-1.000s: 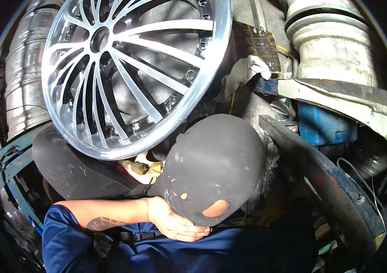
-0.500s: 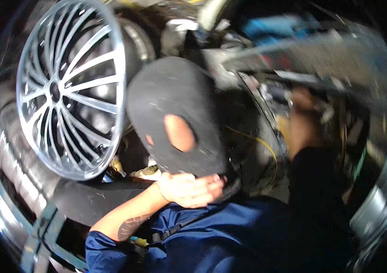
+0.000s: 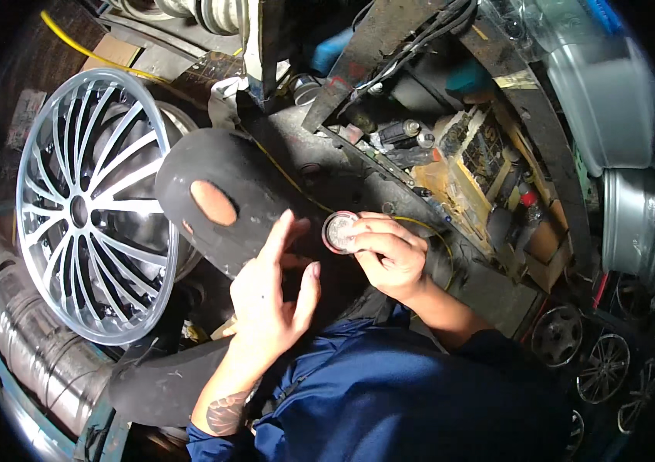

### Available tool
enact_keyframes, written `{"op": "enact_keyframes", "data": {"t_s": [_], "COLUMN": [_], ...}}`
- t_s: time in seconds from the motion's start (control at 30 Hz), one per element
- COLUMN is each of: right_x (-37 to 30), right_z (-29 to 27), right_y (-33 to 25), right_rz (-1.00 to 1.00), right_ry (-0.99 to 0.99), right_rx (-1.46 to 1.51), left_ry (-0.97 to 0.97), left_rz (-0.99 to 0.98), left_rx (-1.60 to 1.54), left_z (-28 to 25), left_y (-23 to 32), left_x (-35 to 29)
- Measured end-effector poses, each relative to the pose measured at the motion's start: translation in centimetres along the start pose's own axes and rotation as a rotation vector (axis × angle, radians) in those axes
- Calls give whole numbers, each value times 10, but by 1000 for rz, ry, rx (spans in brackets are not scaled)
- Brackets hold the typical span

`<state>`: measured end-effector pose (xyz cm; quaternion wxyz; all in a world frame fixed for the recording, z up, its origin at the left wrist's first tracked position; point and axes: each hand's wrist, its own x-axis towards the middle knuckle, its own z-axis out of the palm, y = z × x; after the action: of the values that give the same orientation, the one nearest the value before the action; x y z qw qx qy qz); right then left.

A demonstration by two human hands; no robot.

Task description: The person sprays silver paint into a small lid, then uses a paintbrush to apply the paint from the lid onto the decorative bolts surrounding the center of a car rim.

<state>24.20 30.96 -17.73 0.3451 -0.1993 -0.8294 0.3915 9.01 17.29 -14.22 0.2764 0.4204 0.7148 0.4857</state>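
Observation:
In my right hand [image 3: 393, 254] is a small round disc [image 3: 340, 231] with a greyish, shiny face and a dark reddish rim, pinched between thumb and fingers. Its exact kind is unclear. My left hand [image 3: 269, 289] is raised to the left of the disc, fingers spread and nothing in it. Below both hands is my bent leg in dark trousers [image 3: 246, 196], torn at the knee. A large multi-spoke car wheel rim [image 3: 128, 206] in silver and black stands upright to the left of the knee.
A box of spray cans, bottles and rags [image 3: 458, 165] lies ahead to the right. A yellow hose [image 3: 100, 55] runs past the wheel. Silver rims [image 3: 635, 223] are stacked at the far right, with several small wheels [image 3: 603, 368] below. A wrapped cylinder [image 3: 31, 339] lies at lower left.
My right hand has come back from the box at the right to above my lap, now holding the disc. The left hand has lifted off my thigh and opened. The view has shifted.

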Motion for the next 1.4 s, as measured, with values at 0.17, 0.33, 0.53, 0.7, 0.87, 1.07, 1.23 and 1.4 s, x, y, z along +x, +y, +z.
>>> {"op": "enact_keyframes", "data": {"t_s": [0.17,0.33,0.53,0.7,0.87,1.07,1.23,1.4], "right_x": [8,5,-4,-10,27,47,3,-110], "right_z": [5,9,5,15,-14,-71,4,71], "right_y": [-20,-32,-30,-28,-1,31,122,232], "right_rz": [-122,-87,500,902,1176,243,75,795], "right_ry": [-94,-84,-80,-64,18,443,284,-361], "right_rx": [82,65,680,1097,1008,306,-379,-632], "left_ry": [-65,58,93,-42,13,35,44,29], "left_rz": [203,228,214,188,268,622,616,602], "left_rx": [228,-27,-80,389,582,554,576,639], "left_z": [-3,6,10,13,25,13,22,22], "left_y": [-2,-17,-21,-10,-10,-44,-48,-46], "left_x": [-3,-11,-13,-6,-9,-19,-22,-19]}}
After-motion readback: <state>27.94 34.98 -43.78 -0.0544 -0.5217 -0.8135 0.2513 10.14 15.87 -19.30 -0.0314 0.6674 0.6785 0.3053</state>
